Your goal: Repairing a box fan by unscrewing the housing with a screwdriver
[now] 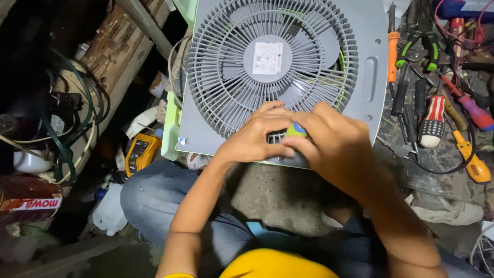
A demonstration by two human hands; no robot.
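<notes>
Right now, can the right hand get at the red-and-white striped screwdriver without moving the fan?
Probably yes. The right hand grips a green-and-yellow tool handle at the fan; the striped screwdriver lies uncovered to its right, nothing between, though the hand is occupied.

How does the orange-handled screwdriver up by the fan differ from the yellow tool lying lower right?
The orange-handled screwdriver lies straight up-and-down beside the grey fan housing; the yellow tool lies slanted, farther from it. The orange handle is plain and cylindrical, the yellow one broader at its lower end. Neither is touched by a hand.

Dim overall — light falls from above on centre; left side deep shadow, corners soft, slight wide-angle bend.
</notes>
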